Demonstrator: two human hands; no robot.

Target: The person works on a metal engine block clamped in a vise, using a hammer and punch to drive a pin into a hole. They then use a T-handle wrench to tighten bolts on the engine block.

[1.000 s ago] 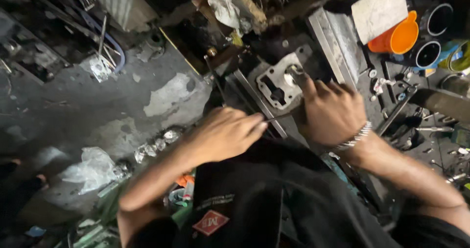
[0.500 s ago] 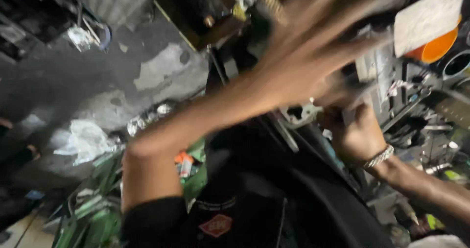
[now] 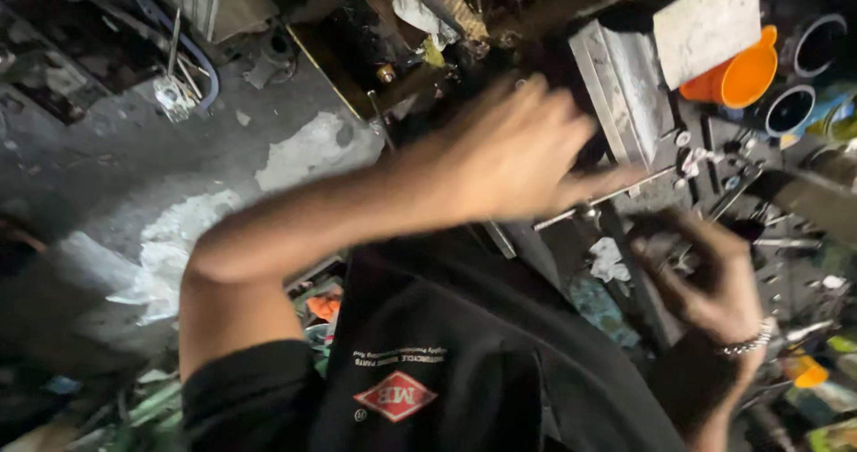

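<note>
Overhead, left hand (image 3: 518, 153) (blurred), right hand (image 3: 705, 269) lower

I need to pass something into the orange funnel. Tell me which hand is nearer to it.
Left. The left hand is raised and blurred, just left of the orange funnel and slightly below it. The right hand, curled near small metal parts, sits well below the funnel.

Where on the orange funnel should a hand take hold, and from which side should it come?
Grip the orange funnel by its wide round rim, probably coming from its open mouth, which faces the camera. A pale flat board covers its upper left, so that side is blocked.
</note>
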